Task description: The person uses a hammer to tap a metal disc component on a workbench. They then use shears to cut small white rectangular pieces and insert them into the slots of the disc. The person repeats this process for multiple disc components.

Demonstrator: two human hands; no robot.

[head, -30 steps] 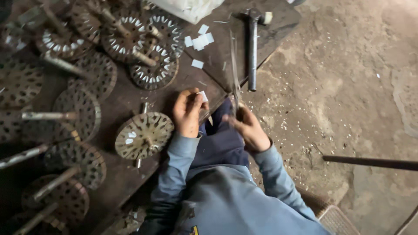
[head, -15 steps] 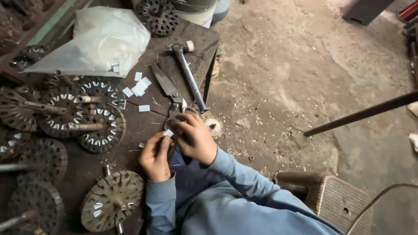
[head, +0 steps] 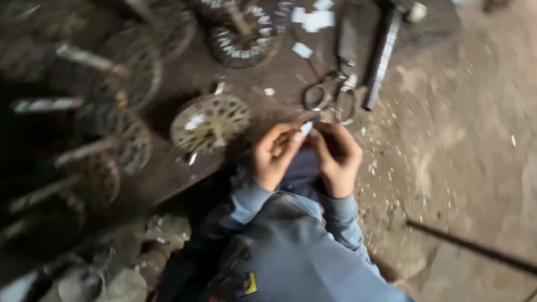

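both hands meet just off the edge of the dark workbench (head: 184,173) — the left hand (head: 272,157) and right hand (head: 337,156) pinch 1 small white slip (head: 306,128) between their fingertips, fingers closed on it. just beside the left hand lies a pale slotted metal disc (head: 210,122); scissors (head: 331,96) and a hammer (head: 386,47) rest on the bench beyond the right hand — more white slips (head: 313,19) farther up.

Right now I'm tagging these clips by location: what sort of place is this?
Probably a small metal or motor-repair workshop: slotted metal discs on shafts crowd a dark worn workbench, with scissors and a hammer beside them, above a dirt floor.
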